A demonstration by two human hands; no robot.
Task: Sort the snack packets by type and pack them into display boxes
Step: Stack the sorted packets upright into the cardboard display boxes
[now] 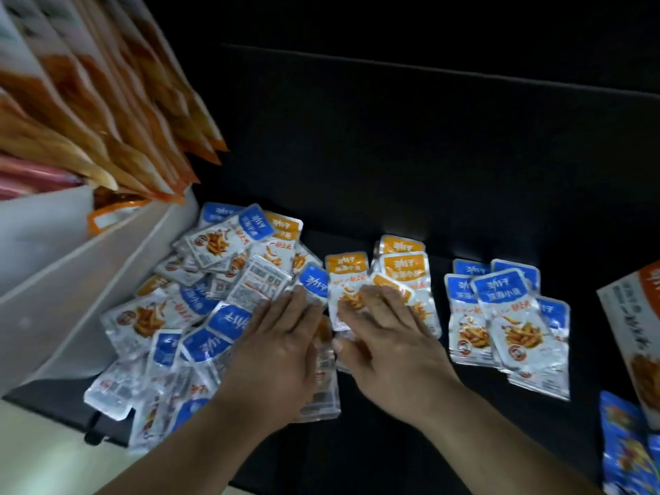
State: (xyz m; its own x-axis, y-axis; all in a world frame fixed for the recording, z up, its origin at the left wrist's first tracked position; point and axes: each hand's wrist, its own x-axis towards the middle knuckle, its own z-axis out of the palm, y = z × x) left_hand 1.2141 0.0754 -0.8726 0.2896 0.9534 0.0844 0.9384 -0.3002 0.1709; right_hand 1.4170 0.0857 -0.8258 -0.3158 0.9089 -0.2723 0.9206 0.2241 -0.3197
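Observation:
A mixed heap of small silver snack packets (pixel 200 309) with blue or orange headers lies at the left on the black surface. My left hand (pixel 275 348) rests flat on the heap's right edge, fingers straight. A small group of orange-header packets (pixel 403 266) sits in the middle, and my right hand (pixel 389 337) lies on it with fingers spread over one packet. To the right is a separate pile of blue-header packets (pixel 507 316).
White display boxes (pixel 71 280) stand at the left, holding upright orange pouches (pixel 118 101). A flat orange-and-white box (pixel 635 326) lies at the right edge, with a blue printed pack (pixel 628 451) below it. The black surface (pixel 428 155) stretches behind the packets.

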